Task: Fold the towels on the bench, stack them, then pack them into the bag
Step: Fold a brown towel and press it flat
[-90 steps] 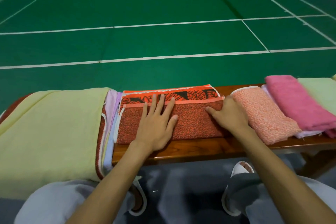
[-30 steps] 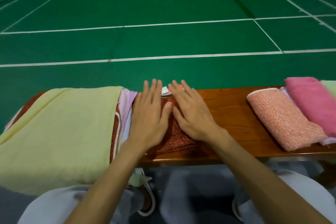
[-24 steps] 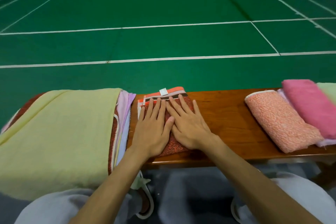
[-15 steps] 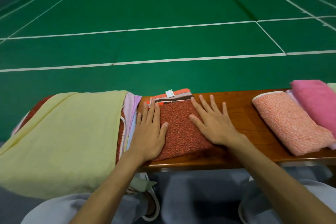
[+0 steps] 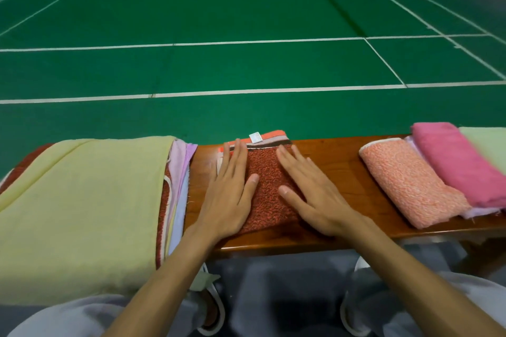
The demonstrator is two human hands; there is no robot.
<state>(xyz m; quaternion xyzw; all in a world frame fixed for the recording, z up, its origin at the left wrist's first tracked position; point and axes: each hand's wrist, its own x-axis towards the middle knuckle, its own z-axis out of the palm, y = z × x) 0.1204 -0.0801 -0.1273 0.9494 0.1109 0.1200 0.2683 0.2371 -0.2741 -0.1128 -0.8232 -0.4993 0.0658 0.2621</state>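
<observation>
Both hands lay flat and open — the left hand point(image 5: 228, 197) and right hand point(image 5: 315, 200) pressing the folded red towel point(image 5: 267, 189) at the table's point(image 5: 328, 161) middle. Folded towels point(image 5: 410, 186) sat toward the right end; an unfolded pile point(image 5: 82, 213) at the left end remained — stacking and bagging were not yet done.

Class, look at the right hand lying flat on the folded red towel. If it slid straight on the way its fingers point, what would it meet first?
The right hand points away and slightly left along the red towel. It would probably first reach the towel's striped far hem; beyond lie the bench edge and open court.
</observation>
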